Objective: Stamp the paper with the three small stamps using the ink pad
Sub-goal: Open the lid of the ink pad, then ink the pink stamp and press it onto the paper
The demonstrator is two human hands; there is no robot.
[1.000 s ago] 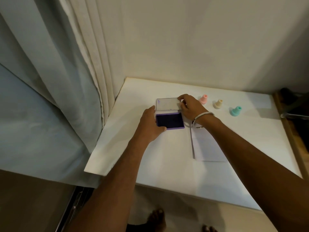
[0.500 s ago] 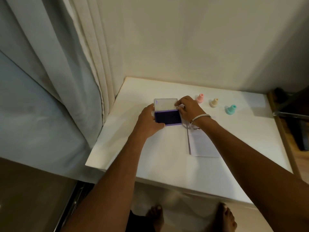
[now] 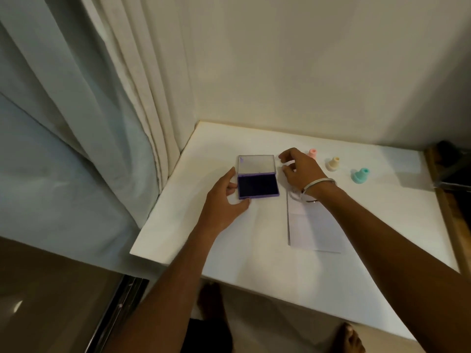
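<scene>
A purple ink pad (image 3: 258, 186) lies open on the white table (image 3: 382, 225), its clear lid (image 3: 256, 164) folded back flat. My left hand (image 3: 224, 202) rests at the pad's left and front edge, thumb and fingers touching the case. Just right of the lid hovers my right hand (image 3: 300, 169), fingers apart and empty. Behind it stands a pink stamp (image 3: 312, 153), partly hidden, then a cream stamp (image 3: 334, 164) and a teal stamp (image 3: 360, 175) further right. A sheet of white paper (image 3: 312, 228) lies under my right wrist.
Curtains (image 3: 102, 110) hang along the table's left side and a plain wall (image 3: 305, 72) rises behind it. A wooden edge (image 3: 444, 212) and dark objects border the table on the right. My bare feet show below the front edge.
My right hand has let go of the lid and drawn a little to the right. The lid now lies fully open. My left hand stays at the pad.
</scene>
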